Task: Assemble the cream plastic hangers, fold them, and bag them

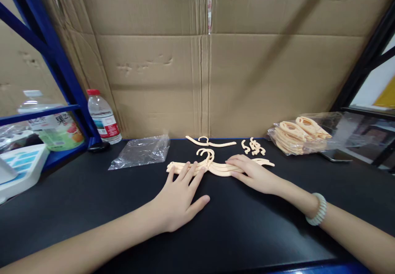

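Several cream plastic clothes hangers [220, 169] lie in a stack on the black table, their hooks pointing away from me. My left hand [182, 196] is spread, palm down, with its fingertips touching the stack's left arms and its thumb out to the side. On the right arms rests my right hand [254, 173], fingers along the far edge and thumb along the near edge, closed around them. Just behind the stack is one separate hanger [212, 144]. Small loose cream hook pieces [253, 145] lie behind my right hand.
A clear plastic bag [140, 150] lies at back left, near a red-capped water bottle [103, 117]. At back right, a bag of folded cream hanger parts [298, 136] sits beside a phone-like flat object [336, 156]. Cardboard panels [154, 68] stand along the far edge.
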Demonstrator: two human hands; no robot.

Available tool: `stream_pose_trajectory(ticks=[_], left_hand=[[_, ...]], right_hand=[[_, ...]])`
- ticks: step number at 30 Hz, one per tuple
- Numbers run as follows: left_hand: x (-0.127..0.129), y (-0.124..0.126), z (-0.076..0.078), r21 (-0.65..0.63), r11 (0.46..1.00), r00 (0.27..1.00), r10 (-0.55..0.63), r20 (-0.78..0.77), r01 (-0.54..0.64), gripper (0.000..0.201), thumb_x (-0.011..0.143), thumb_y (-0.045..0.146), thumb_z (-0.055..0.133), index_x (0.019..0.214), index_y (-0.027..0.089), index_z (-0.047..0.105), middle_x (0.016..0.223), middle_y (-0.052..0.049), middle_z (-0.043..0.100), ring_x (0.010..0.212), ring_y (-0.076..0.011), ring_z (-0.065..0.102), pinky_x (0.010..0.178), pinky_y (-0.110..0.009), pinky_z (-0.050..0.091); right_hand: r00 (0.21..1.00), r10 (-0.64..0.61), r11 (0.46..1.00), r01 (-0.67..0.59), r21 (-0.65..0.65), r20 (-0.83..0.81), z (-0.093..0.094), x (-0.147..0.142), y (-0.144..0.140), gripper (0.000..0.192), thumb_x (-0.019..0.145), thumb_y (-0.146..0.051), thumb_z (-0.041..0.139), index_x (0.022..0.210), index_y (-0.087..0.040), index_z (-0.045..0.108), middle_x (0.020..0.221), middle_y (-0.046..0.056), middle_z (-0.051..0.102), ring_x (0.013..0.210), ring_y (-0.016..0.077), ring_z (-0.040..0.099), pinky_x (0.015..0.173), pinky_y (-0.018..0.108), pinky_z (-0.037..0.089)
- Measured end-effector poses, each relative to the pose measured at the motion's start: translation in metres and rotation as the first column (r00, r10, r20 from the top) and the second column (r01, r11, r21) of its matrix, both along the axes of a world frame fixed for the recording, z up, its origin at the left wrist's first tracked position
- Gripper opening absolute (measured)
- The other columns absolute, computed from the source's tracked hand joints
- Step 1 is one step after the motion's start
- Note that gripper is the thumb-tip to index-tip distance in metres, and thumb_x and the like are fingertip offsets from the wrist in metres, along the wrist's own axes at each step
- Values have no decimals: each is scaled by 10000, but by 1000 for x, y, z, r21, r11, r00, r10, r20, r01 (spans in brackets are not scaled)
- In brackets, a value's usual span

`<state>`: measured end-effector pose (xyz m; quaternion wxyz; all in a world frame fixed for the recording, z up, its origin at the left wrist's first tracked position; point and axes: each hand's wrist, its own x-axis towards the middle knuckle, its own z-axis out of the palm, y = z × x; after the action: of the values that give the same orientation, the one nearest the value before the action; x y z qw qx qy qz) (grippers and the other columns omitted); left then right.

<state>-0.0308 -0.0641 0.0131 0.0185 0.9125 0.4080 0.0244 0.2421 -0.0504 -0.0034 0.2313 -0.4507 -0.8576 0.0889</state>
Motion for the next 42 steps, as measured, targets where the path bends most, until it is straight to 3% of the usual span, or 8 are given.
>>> stream_pose_trajectory(ticks=[10,20,23,27,30,42], left_hand=[[0,6,-3,-3,1000,1000,-17,21,17,718,914,633,202,1491,210,150,1552,-112,122,1420,-351,78,1095,-610,123],[-2,12,-8,45,997,989,-63,131,58,697,917,596,311,1489,232,150,1544,-121,178,1415,-360,111,1077,-649,136],[2,10,-4,118,974,963,-212,169,194,631,926,486,399,1467,199,245,1523,-124,258,1412,-332,168,1104,-617,138],[6,7,2,74,868,849,-495,183,490,444,928,330,455,1351,195,462,1400,-108,480,1322,-249,399,1113,-451,294],[7,7,4,36,859,834,-506,222,511,399,924,287,459,1307,187,509,1366,-105,519,1264,-235,474,1067,-399,381],[6,7,4,30,860,836,-503,218,509,395,928,277,444,1309,192,502,1371,-100,512,1263,-234,468,1069,-404,375]], right_hand=[[1000,-27,999,27,19,-14,-4,3,4,339,935,-331,449,1203,-151,554,1203,130,545,1131,238,506,1013,436,412],[999,-24,996,26,81,-21,-9,5,9,330,935,-333,451,1206,-176,556,1218,127,547,1149,245,516,1014,450,423],[999,-18,992,23,123,-38,-7,3,7,329,936,-318,448,1210,-170,552,1219,131,544,1153,242,512,1013,446,425],[999,21,987,-14,159,-44,-3,0,4,308,933,-286,453,1199,-167,554,1194,129,553,1140,237,508,1002,439,431],[998,40,985,-31,170,-50,-1,-2,2,283,926,-269,471,1180,-186,564,1172,115,563,1118,230,515,983,428,445],[998,59,980,-52,192,-28,0,-1,3,250,918,-213,474,1135,-185,595,1119,104,591,1075,216,533,954,403,459]])
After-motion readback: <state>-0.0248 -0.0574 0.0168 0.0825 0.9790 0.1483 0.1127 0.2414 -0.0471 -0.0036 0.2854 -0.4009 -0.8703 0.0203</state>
